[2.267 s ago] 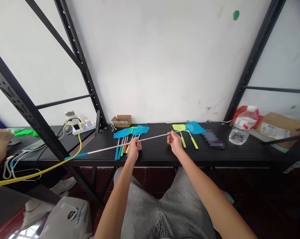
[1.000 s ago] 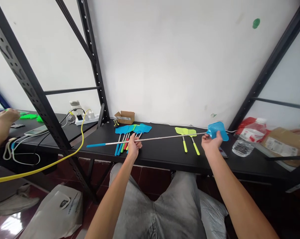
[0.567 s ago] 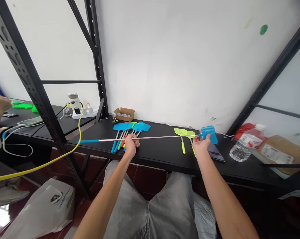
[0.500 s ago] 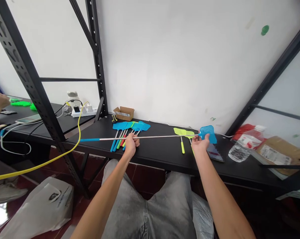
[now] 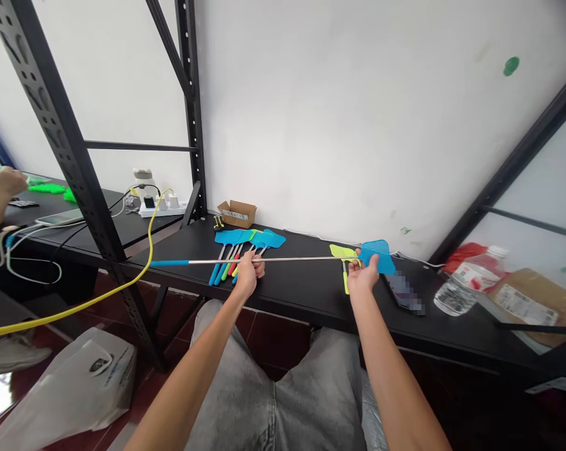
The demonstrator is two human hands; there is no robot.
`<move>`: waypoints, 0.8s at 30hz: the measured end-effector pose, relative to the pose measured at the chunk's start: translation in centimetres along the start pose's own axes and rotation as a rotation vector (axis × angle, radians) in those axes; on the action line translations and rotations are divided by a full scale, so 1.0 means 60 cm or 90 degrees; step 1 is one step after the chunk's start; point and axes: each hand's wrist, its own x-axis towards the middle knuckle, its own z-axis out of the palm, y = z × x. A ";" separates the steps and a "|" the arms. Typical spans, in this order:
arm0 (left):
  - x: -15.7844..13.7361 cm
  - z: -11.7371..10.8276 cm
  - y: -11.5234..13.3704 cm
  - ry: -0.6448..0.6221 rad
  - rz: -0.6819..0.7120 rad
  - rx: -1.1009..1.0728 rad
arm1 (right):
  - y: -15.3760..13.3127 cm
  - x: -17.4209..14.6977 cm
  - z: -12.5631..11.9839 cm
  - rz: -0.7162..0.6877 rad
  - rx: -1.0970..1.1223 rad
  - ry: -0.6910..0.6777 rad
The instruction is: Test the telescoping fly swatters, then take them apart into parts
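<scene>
A blue fly swatter with a long metal rod (image 5: 301, 259) lies level across my view above the black table. My left hand (image 5: 249, 270) is closed around the rod, to the right of its blue grip (image 5: 170, 263). At the other end my right hand (image 5: 361, 274) pinches the neck just below the blue paddle (image 5: 378, 255). Behind my left hand lies a fanned row of several swatters with blue paddles (image 5: 233, 237) and blue, green and red handles. Yellow-green swatters (image 5: 341, 252) rest behind my right hand, partly hidden by it.
On the black table (image 5: 292, 294) stand a small open cardboard box (image 5: 237, 213), a phone (image 5: 403, 293), a plastic bottle (image 5: 456, 294) and a brown package (image 5: 522, 297). A yellow cable (image 5: 99, 302) crosses at left, past the black rack post (image 5: 71, 138). Another person's hand (image 5: 5, 181) is at far left.
My right hand has moved left with the paddle end, and the visible rod is shorter. My left hand keeps its hold in nearly the same place. The view has shifted slightly.
</scene>
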 end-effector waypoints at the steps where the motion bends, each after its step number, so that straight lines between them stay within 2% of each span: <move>1: 0.000 0.000 0.000 -0.001 0.001 0.000 | 0.004 -0.005 0.006 0.001 -0.001 -0.008; 6: 0.001 -0.002 -0.002 0.000 -0.004 0.003 | 0.027 -0.030 0.025 0.019 -0.004 -0.027; 13: 0.002 -0.002 -0.002 0.010 -0.009 -0.017 | 0.037 -0.041 0.031 0.020 -0.012 -0.032; 24: 0.002 -0.003 -0.001 0.009 -0.015 -0.028 | 0.045 -0.068 0.014 0.021 -0.035 -0.059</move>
